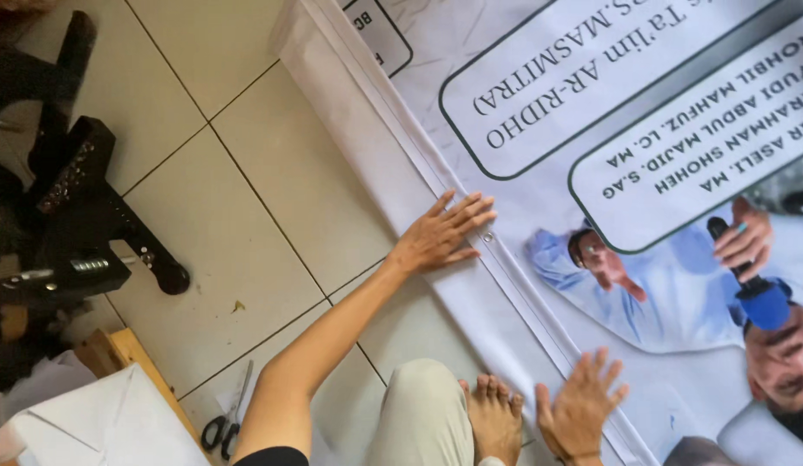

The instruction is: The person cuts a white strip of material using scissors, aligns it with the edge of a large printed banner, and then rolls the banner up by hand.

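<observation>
A pale tiled floor [246, 233] carries a printed banner [540, 285] spread flat. The folded hem [471, 259] beside a metal eyelet [488, 236] is pressed by the left hand [440, 235], fingers splayed, nothing grasped. Nearer the body from that eyelet, the right hand [578, 410] lies flat too. Even pressure along the hem is advised. Scissors [227, 425] lie well apart.

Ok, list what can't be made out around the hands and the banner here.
- Banner: head view, cut off by the top, right and bottom edges, so its full extent is unseen.
- Right hand: wrist cut off by the bottom edge; the palm hides the banner beneath it.
- Left hand: palm down, hiding the hem under it.
- Scissors: partly hidden behind the left forearm.
- Black metal tool: cut off by the left edge, its kind unclear.
</observation>
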